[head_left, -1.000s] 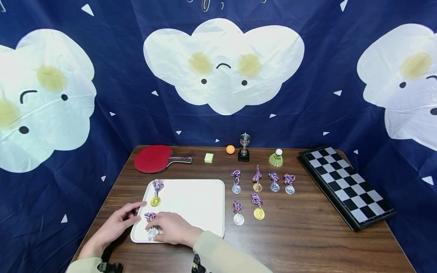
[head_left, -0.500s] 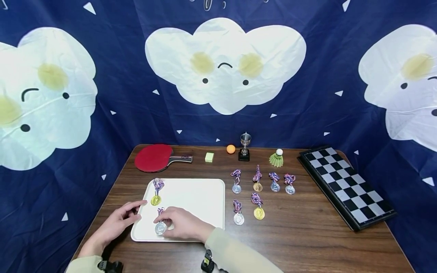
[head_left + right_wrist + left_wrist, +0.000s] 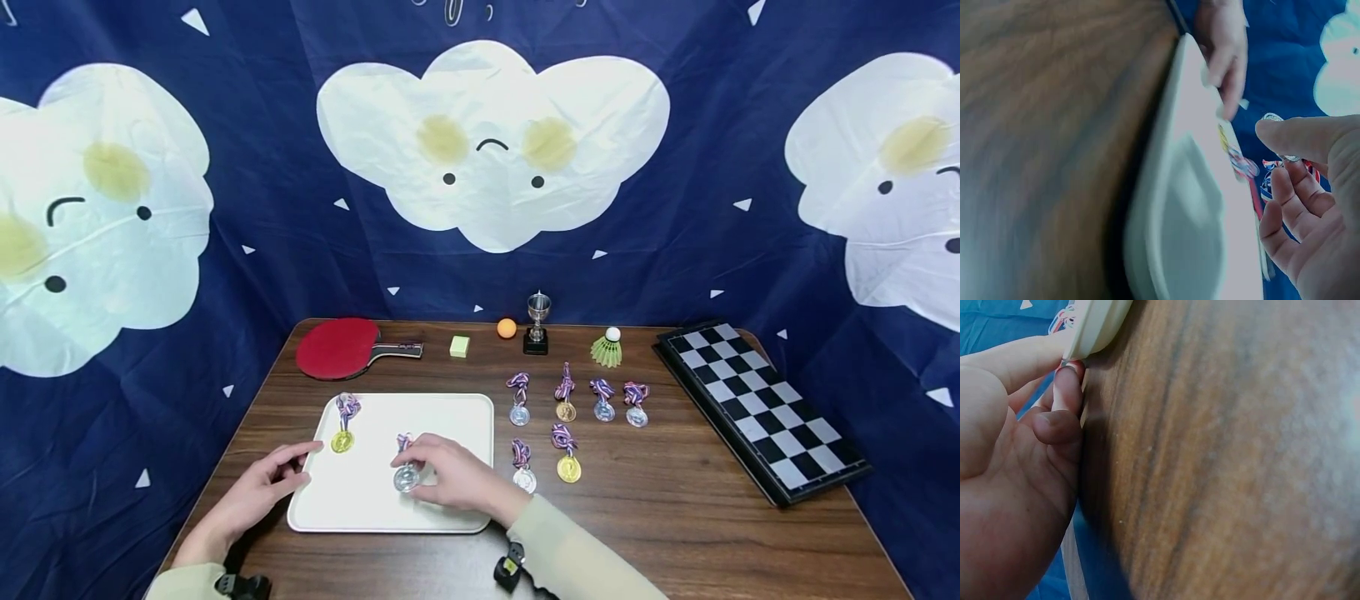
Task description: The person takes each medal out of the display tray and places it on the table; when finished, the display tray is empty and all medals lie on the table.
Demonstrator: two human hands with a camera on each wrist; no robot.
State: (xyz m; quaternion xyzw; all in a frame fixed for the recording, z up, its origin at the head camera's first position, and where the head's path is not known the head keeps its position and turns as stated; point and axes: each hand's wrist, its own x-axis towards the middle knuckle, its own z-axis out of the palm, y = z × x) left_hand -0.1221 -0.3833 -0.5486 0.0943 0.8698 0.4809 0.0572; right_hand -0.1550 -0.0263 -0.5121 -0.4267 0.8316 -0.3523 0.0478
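Observation:
My right hand [image 3: 457, 477] pinches a silver medal [image 3: 406, 478] between thumb and fingers, over the middle of the white tray [image 3: 360, 508]. Its striped ribbon [image 3: 404, 442] is bunched by the fingertips; in the right wrist view the medal [image 3: 1272, 117] shows at the thumb tip, raised off the tray. My left hand [image 3: 258, 492] rests thumb and forefinger, spread apart, on the tray's left rim. The left wrist view has those fingers against the tray's edge [image 3: 1094, 331]. A gold medal [image 3: 342, 441] with its ribbon lies at the tray's upper left.
Right of the tray lie several medals in two rows, including a gold one [image 3: 569, 469] and a silver one [image 3: 525, 481]. Along the back are a red paddle [image 3: 337, 348], sticky notes [image 3: 459, 347], orange ball [image 3: 506, 328], trophy [image 3: 536, 325] and shuttlecock [image 3: 607, 348]. A chessboard [image 3: 757, 408] lies far right.
My right hand has lifted the silver medal from the tray's lower left and carried it rightward and slightly back over the tray. The left hand has stayed at the rim.

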